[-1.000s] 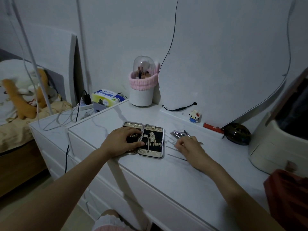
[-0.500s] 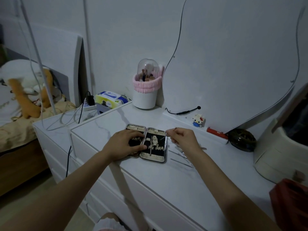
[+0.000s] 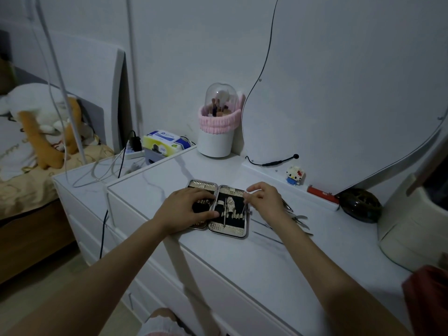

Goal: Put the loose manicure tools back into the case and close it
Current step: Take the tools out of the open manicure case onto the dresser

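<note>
The open case lies flat on the white dresser. The left hand presses flat on its left half; the right hand pinches a thin tool over the right half. Loose tools lie at three o'clock.

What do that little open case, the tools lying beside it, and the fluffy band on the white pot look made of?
The case: shiny metal-look shell, judging by its textured silvery rim; the lining looks like dark fabric or leatherette, hard to tell. The loose tools: thin polished metal, probably steel, since they glint. The pink band around the white pot: soft plush or terry fabric, by its ribbed fuzz; the pot looks like matte plastic.
</note>
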